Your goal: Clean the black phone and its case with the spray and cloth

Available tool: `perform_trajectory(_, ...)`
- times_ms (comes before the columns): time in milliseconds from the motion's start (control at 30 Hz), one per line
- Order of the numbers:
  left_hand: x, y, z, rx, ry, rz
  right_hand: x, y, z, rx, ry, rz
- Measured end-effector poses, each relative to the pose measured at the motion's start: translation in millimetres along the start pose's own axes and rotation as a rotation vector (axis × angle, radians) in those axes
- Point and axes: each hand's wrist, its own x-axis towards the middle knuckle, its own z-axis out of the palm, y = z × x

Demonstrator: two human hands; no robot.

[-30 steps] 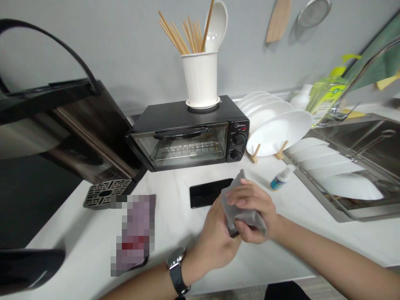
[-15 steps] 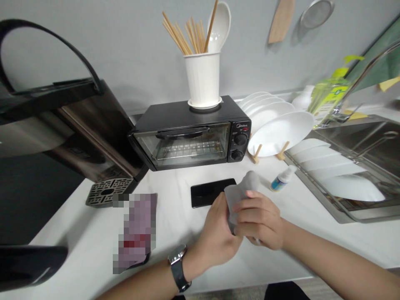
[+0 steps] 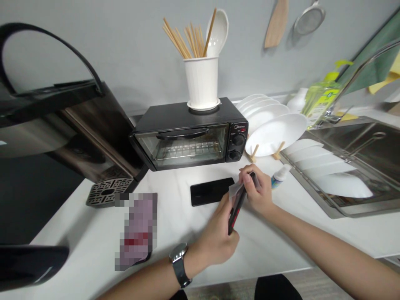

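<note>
My left hand [image 3: 215,239] is closed around a thin black object with red marks along its edge [image 3: 236,211], seen edge-on and looking like a phone. It is held tilted above the counter. My right hand [image 3: 258,193] pinches a thin grey cloth [image 3: 233,191] around the object's upper end. Behind my hands, a black phone [image 3: 211,192] lies flat, screen up. A small spray bottle with a blue label [image 3: 278,179] stands just past my right hand, partly hidden by it.
A black toaster oven [image 3: 187,143] stands at the back, with a white holder of chopsticks [image 3: 202,81] on top. White plates [image 3: 276,133] sit in a rack beside the sink [image 3: 331,214]. At left are a drinks machine [image 3: 103,137] and a pixelated purple item [image 3: 140,229].
My right hand has moved up and turned, shifting the cloth to the object's upper end. The black, red-marked edge now shows. The view has shifted slightly.
</note>
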Motion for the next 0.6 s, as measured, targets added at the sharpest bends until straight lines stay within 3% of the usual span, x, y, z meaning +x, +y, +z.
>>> perform_trajectory(133, 1.6, -9.1, 1.3, -0.028, 0.072, -0.003, 0.8, 1.3, -5.7, -0.201, 0.054, 0.064)
perform_trajectory(333, 8.3, -6.4, -1.4, -0.183, 0.047, -0.037, -10.8, -9.0, -29.7, -0.598, -0.042, -0.056)
perform_trajectory(533, 8.6, -8.2, -2.9, -0.191, -0.157, -0.056, -37.1, -4.7, -48.9, -0.645, -0.085, 0.238)
perform_trajectory(600, 7.3, -10.6, -0.9, -0.146, -0.180, -0.041, -38.9, -5.6, -48.4, -0.663, -0.095, 0.253)
